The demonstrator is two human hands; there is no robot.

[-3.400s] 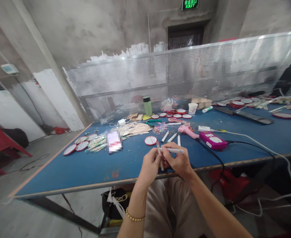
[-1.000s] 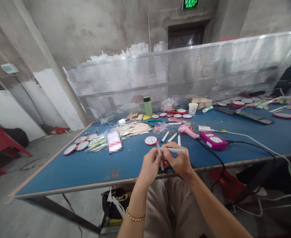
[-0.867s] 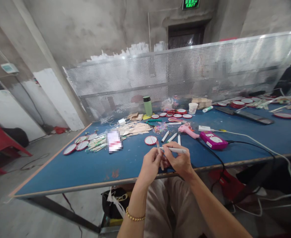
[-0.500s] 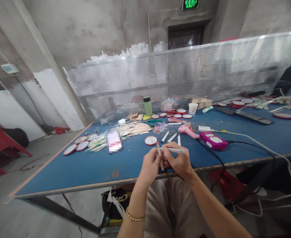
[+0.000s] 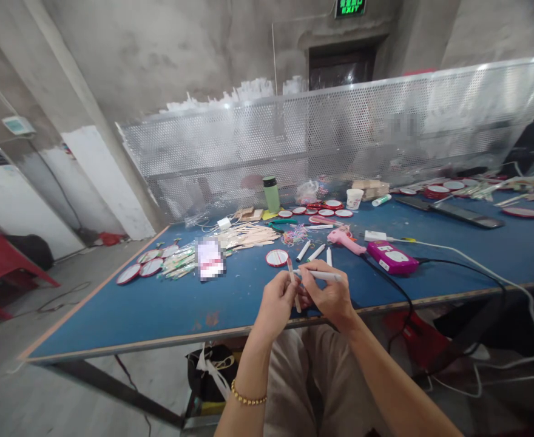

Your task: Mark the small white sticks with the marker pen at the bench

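Between thumb and fingers, my left hand (image 5: 278, 301) grips a flat wooden stick (image 5: 298, 301), held nearly upright with a reddish upper end. My right hand (image 5: 329, 295) is closed around a white marker (image 5: 324, 275), whose tip points left at the stick. Both hands are close together over the table's front edge. Just behind them lies a round white disc with a red rim (image 5: 277, 258). Several more markers (image 5: 316, 253) rest on the table behind my right hand.
A pink glue gun (image 5: 346, 241) and a purple box (image 5: 391, 258) with cables lie to the right. Wooden sticks (image 5: 253, 235) and red-rimmed discs (image 5: 150, 267) are at the left. Farther back stand a green bottle (image 5: 271, 195) and a paper cup (image 5: 354, 199).
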